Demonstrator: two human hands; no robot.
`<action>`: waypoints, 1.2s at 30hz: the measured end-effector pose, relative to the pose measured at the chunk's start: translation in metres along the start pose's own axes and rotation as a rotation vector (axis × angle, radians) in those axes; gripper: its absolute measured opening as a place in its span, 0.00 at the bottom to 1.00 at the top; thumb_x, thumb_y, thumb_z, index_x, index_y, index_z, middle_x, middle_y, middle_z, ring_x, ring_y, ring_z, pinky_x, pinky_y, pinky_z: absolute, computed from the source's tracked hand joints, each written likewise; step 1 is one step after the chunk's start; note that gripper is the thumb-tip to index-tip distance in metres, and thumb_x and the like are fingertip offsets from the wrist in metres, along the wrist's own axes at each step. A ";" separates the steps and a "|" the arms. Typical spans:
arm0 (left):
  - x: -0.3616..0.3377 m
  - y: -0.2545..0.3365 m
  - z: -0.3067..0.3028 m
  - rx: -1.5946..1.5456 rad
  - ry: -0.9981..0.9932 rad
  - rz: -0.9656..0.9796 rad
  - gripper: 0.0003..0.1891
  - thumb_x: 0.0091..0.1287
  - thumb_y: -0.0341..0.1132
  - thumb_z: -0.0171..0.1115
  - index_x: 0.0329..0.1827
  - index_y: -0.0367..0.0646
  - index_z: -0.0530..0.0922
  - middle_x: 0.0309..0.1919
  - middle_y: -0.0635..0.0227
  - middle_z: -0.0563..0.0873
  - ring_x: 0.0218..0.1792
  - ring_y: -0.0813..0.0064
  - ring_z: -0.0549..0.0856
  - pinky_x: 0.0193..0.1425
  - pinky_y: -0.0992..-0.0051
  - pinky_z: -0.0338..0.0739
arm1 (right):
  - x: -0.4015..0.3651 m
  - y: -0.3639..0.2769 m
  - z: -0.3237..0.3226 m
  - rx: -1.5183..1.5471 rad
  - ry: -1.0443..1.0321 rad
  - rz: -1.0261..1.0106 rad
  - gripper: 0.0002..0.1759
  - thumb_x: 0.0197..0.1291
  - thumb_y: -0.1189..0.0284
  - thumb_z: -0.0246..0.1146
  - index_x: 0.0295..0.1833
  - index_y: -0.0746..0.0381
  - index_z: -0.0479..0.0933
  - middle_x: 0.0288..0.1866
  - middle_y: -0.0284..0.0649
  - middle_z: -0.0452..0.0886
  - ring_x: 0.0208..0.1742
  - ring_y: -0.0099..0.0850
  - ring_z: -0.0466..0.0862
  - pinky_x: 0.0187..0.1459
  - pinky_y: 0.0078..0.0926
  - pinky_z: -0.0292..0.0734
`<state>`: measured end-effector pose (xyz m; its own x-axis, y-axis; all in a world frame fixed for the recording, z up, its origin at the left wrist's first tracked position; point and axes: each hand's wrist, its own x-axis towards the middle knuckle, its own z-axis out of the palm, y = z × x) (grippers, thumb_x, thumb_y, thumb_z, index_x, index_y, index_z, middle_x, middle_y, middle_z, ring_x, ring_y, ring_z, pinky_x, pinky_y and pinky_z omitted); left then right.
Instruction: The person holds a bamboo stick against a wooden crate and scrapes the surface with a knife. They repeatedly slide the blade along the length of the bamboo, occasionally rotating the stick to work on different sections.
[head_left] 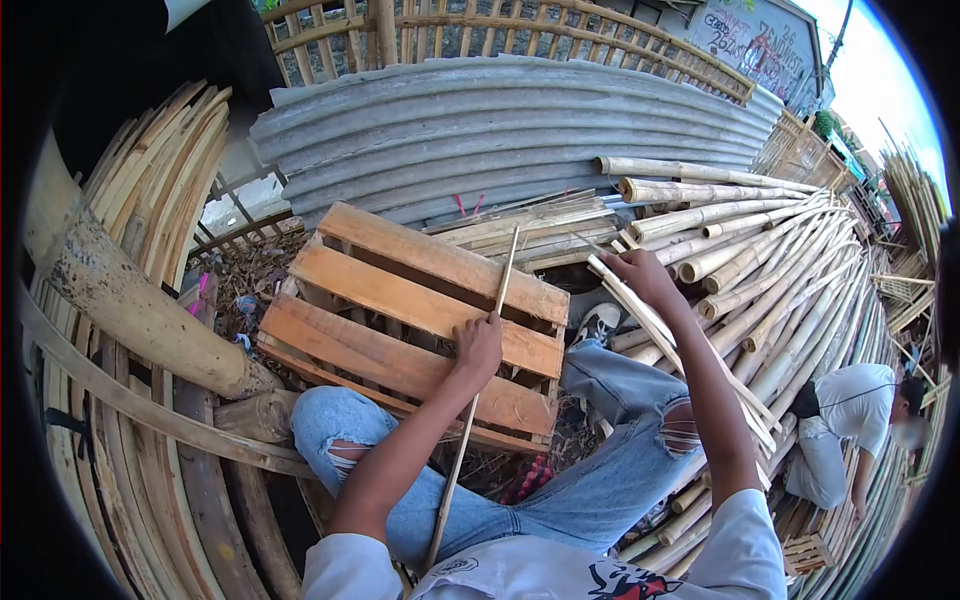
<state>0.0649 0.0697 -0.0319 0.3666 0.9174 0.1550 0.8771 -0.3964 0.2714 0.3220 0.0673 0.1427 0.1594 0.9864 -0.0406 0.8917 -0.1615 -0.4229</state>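
My left hand is closed around a long, thin bamboo strip. The strip slants from over the pallet down past my left thigh to my lap. Beneath that hand is an orange-brown wooden pallet, in front of my knees. My right hand is closed beyond my right knee, with a thin, pointed knife sticking out of it to the left; its handle is hidden in the fingers. Several split bamboo strips lie right by this hand and run back along my right forearm.
Bamboo poles are piled to the right, where a person in a white shirt bends down. Corrugated sheets stand behind the pallet. At left are a thick bamboo post and stacked split bamboo.
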 end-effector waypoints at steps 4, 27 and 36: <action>-0.012 0.003 0.013 0.156 0.067 0.002 0.08 0.60 0.31 0.56 0.42 0.41 0.73 0.37 0.61 0.79 0.42 0.63 0.80 0.43 0.60 0.73 | 0.034 0.009 0.064 -0.035 -0.127 -0.073 0.38 0.60 0.39 0.50 0.27 0.67 0.81 0.25 0.53 0.81 0.31 0.49 0.83 0.39 0.40 0.76; 0.005 -0.037 -0.069 -0.203 -0.127 -0.132 0.14 0.65 0.36 0.52 0.35 0.29 0.75 0.29 0.42 0.82 0.36 0.44 0.83 0.42 0.53 0.79 | 0.038 -0.050 0.046 -0.151 -0.060 -0.215 0.37 0.59 0.39 0.50 0.27 0.64 0.81 0.24 0.53 0.80 0.33 0.50 0.82 0.37 0.45 0.76; -0.020 -0.042 -0.030 0.126 -0.112 -0.078 0.08 0.61 0.34 0.56 0.37 0.38 0.74 0.25 0.56 0.84 0.29 0.60 0.87 0.30 0.70 0.81 | 0.053 -0.064 0.113 -0.087 -0.276 -0.367 0.38 0.61 0.41 0.49 0.30 0.69 0.81 0.28 0.58 0.80 0.35 0.53 0.82 0.41 0.46 0.76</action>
<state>0.0118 0.0664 -0.0180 0.3225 0.9461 0.0293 0.9334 -0.3230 0.1563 0.2260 0.1336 0.0653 -0.2813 0.9483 -0.1470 0.9022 0.2092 -0.3772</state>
